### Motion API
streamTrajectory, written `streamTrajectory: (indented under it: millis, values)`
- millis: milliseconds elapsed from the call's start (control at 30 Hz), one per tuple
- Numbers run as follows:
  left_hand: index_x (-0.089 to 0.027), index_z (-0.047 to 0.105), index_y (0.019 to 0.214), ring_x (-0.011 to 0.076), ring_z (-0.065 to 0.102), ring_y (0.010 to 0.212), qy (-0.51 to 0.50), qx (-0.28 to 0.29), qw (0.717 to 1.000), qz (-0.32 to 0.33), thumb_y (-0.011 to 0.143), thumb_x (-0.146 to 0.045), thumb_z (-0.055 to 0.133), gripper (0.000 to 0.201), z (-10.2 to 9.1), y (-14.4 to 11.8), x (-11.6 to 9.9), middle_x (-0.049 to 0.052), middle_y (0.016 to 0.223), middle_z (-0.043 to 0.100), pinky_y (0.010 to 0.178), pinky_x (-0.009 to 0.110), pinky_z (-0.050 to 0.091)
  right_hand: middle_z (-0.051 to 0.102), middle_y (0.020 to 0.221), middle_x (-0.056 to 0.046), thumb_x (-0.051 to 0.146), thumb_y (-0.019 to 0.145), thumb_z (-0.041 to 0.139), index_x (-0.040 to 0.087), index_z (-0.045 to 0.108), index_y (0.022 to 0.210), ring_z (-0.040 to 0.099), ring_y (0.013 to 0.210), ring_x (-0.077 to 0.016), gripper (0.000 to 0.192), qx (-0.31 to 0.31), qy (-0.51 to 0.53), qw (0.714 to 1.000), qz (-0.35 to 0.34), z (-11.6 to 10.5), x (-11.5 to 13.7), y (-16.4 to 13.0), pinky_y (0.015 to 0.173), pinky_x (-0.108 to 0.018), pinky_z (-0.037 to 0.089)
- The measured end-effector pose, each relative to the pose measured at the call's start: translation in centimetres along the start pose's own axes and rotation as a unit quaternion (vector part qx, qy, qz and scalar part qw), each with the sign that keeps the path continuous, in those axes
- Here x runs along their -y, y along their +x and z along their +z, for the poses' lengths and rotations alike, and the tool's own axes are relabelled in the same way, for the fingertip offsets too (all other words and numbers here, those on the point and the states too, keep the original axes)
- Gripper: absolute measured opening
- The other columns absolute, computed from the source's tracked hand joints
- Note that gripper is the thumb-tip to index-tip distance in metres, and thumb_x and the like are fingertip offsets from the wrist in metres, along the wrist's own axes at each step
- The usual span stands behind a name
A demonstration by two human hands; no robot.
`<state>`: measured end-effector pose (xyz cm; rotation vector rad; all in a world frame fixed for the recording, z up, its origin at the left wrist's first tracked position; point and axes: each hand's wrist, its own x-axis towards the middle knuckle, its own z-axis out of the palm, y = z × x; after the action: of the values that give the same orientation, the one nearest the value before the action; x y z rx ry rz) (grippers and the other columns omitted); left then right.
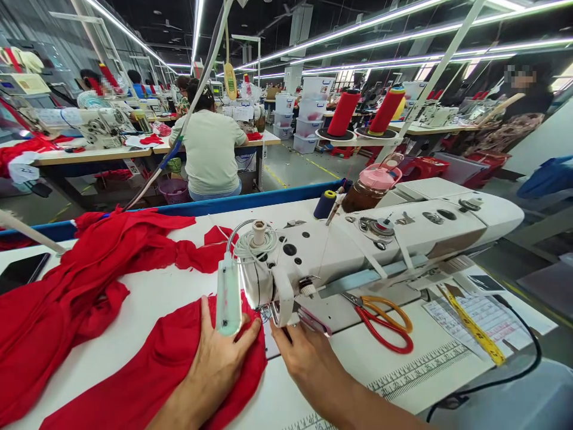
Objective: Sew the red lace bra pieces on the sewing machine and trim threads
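A piece of red fabric (168, 358) lies on the white table of a sewing machine (326, 257), its right edge close to the needle area. My left hand (219, 358) rests on this fabric with thumb and fingers spread, just below a small lamp (229, 298) that hides part of the fingers. On the other side of the needle is my right hand (308, 358), reaching in under the machine head. Its fingertips are partly covered by the machine, and whether they pinch anything does not show.
More red fabric (89, 280) is heaped at left, near a phone (24, 272). Scissors (385, 322), a tape measure (474, 328) and paper sheets lie at right. A pink-lidded jar (371, 185) and a thread spool (324, 205) stand behind the machine. A co-worker (212, 143) sits ahead.
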<state>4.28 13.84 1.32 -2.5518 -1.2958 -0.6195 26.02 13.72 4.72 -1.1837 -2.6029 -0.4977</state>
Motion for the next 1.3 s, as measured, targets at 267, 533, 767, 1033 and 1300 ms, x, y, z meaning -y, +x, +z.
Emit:
streamTrajectory:
  millis: [267,533,767,1033,1300]
  values:
    - [-0.025,0.064,0.126,0.0281,0.061,0.115,-0.008,0.007,1.0,-0.005,0.09,-0.002,0.049,0.045,-0.1,0.0,0.0,0.009,0.117,0.067,0.101,0.063,0.049,0.066,0.083,-0.009,-0.002,0.067,0.065,0.006,0.061,0.122,0.061,0.067,-0.0201,0.056,0.008,0.0,1.0,-0.002,-0.2,0.3,0.1,0.05,-0.029,0.042]
    - [-0.027,0.062,0.126,0.0274,0.059,0.115,-0.008,0.013,1.0,-0.005,0.093,-0.004,0.046,0.044,0.0,-0.1,0.0,0.008,0.114,0.065,0.099,0.059,0.051,0.066,0.087,-0.011,0.001,0.075,0.062,0.006,0.059,0.123,0.06,0.069,-0.0204,0.048,0.015,-0.022,1.0,0.003,-0.4,0.6,0.5,0.048,-0.029,0.042]
    - [-0.026,0.064,0.124,0.0271,0.06,0.113,-0.009,0.001,1.0,-0.005,0.094,-0.007,0.048,0.039,0.2,-0.1,0.0,0.008,0.114,0.066,0.101,0.061,0.049,0.065,0.079,-0.012,0.003,0.083,0.056,0.005,0.065,0.109,0.055,0.063,-0.0191,0.028,-0.054,-0.058,0.997,0.017,0.3,2.4,0.8,0.045,-0.027,0.037]
    - [-0.025,0.062,0.128,0.0248,0.061,0.109,-0.003,-0.003,1.0,0.001,0.096,-0.007,0.047,0.04,0.1,-0.1,0.0,0.008,0.116,0.067,0.1,0.058,0.051,0.066,0.08,-0.017,0.003,0.073,0.055,0.001,0.067,0.097,0.054,0.056,-0.0212,0.027,-0.076,-0.082,0.994,0.003,-0.4,3.3,1.4,0.04,-0.03,0.038]
    - [-0.025,0.061,0.132,0.0252,0.061,0.105,0.0,0.004,1.0,-0.017,0.095,-0.007,0.044,0.044,-0.7,0.1,-0.2,0.009,0.111,0.067,0.102,0.06,0.047,0.06,0.071,-0.011,0.004,0.076,0.049,0.002,0.065,0.104,0.055,0.057,-0.0218,0.032,-0.08,-0.054,0.995,0.023,-0.8,2.3,0.4,0.042,-0.03,0.04]
